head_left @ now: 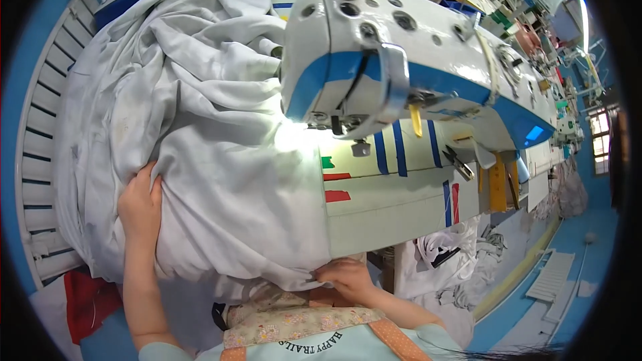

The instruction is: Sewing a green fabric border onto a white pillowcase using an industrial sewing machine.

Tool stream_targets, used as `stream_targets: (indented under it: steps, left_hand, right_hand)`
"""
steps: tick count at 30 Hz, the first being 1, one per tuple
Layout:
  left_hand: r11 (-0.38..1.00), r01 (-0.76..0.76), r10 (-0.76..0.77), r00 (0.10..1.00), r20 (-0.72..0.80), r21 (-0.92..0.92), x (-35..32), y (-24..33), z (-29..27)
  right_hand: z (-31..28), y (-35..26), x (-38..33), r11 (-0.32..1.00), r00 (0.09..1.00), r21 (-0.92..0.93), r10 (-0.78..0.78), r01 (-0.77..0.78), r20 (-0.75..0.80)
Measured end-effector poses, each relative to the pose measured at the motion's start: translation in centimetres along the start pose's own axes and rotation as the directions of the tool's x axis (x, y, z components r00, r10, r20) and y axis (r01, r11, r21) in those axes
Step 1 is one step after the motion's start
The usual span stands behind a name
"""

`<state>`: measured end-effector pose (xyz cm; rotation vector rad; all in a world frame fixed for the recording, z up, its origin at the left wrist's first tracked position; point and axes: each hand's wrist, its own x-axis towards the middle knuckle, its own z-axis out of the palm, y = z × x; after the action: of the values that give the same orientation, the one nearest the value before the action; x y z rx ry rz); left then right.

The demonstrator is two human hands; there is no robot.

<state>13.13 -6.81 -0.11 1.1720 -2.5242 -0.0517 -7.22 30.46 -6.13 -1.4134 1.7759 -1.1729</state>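
A large pale grey-white cloth (221,180) lies heaped over the left of the sewing table, its right edge running straight down beside the machine's needle area. My left hand (142,197) grips a fold of it at the left, with the fingertips tucked into the gathers. Near the front edge of the table my right hand (346,279) pinches the cloth's lower right corner, close to my apron. The white and blue sewing machine (428,60) stands over the cloth's right edge. Its lamp glares on the fabric, and the needle and presser foot are hard to make out.
Thread snips (460,164) rest on the table right of the needle, near a yellow ruler-like strip (497,187). Blue and red tape strips mark the tabletop (381,217). White slatted rails (37,154) border the left side; red cloth (90,304) hangs low left. More white fabric (441,267) lies below right.
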Motion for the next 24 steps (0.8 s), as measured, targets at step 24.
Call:
stream_targets:
  steps: [24]
  left_hand:
    - [0.979,-0.169,0.182,0.977,-0.113,0.115,14.5,-0.9,6.3]
  right_hand:
    - [-5.1,-5.5,9.9,0.87,0.934,-0.368,-0.357,0.327,-0.014]
